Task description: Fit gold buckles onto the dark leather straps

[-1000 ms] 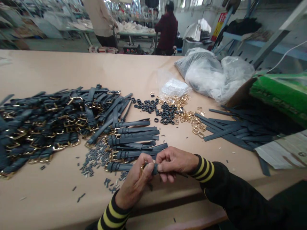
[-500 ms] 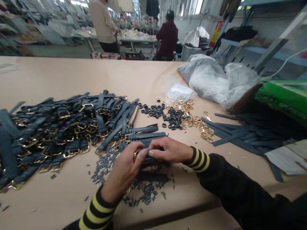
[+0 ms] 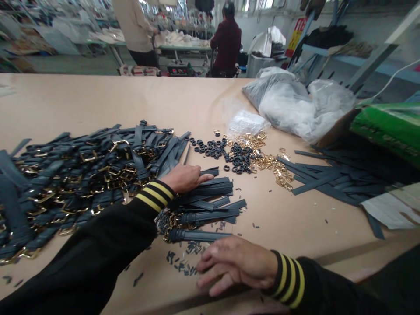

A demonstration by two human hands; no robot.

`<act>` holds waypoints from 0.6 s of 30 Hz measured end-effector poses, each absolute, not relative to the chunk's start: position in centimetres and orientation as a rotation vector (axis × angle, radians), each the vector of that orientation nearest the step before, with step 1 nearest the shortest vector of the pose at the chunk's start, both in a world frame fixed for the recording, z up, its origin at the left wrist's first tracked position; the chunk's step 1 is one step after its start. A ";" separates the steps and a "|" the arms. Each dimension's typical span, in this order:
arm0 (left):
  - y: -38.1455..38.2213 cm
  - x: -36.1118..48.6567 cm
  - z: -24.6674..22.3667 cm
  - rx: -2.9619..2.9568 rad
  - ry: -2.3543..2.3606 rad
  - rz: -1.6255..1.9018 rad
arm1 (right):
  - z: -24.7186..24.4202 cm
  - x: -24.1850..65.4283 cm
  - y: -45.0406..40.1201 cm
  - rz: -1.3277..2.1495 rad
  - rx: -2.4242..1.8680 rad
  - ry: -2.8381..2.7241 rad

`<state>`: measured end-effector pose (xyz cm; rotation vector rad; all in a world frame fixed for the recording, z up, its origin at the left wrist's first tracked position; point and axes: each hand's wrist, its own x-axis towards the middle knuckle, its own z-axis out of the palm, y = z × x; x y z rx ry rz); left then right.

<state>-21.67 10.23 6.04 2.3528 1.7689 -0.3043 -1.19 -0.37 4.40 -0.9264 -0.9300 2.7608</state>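
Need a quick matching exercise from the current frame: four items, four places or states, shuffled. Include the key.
Column 1
1. Left hand
2. Right hand
3. Loose gold buckles
4. Heap of buckled watch straps

Column 2
A. Open and holding nothing, near the table's front edge
B. Beside the black loops
C. On the left side of the table
D. Resting on the row of watch straps

Pairs: 1-D, 2-A, 3-B, 4-C
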 end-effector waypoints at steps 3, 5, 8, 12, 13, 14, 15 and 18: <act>9.2 -21.5 6.5 2.267 1.584 -0.274 | 3.0 -1.1 -2.0 2.559 -1.020 -0.339; 8.3 -21.6 6.7 2.198 1.535 -0.266 | 2.8 -1.4 -1.9 2.477 -1.032 -0.200; 6.5 -21.3 6.8 2.145 1.527 -0.273 | 3.3 -2.1 -1.2 2.431 -0.946 -0.187; 4.2 -20.2 6.4 2.070 1.492 -0.226 | 3.5 -3.5 -0.5 2.336 -0.715 -0.264; 3.9 -20.0 6.2 2.066 1.491 -0.206 | 3.4 -3.9 -0.3 2.328 -0.692 -0.262; 3.6 -19.9 6.1 2.069 1.491 -0.182 | 3.2 -4.3 -0.2 2.324 -0.686 -0.257; 3.4 -19.8 6.0 2.073 1.494 -0.157 | 3.0 -4.7 -0.2 2.321 -0.693 -0.253; 3.0 -20.0 5.8 2.043 1.481 -0.080 | 2.4 -5.3 0.2 2.286 -0.753 -0.287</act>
